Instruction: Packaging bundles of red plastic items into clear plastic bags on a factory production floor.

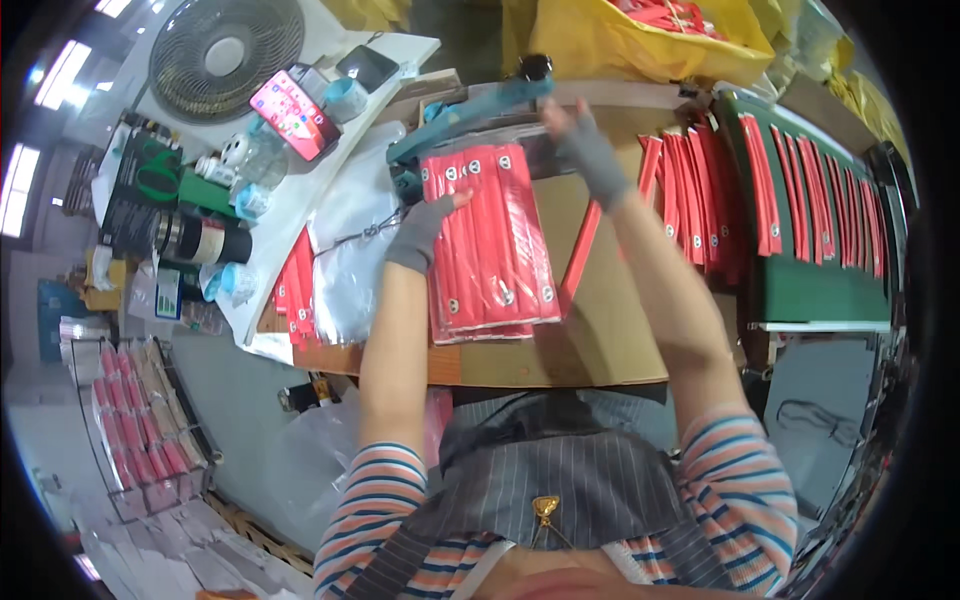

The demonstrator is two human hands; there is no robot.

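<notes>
Red packet (490, 250) near teal bar (468, 119)

Packets (500, 250) on table (600, 340) — fan (225, 55) on side table (290, 200) left, strips (762, 190) on platform (815, 300) right.

Matching grey gloves (412, 235), seen in the upper middle of the frame, left the fingers (557, 118) bare. Short sleeves (375, 500) at lower left and lower right carried stripes of orange, white and blue. A dark grey pinstriped apron (590, 465) filled the lower middle, with a small gold-coloured ornament (545, 508) at its centre and pale collar edges (630, 566) below.
</notes>
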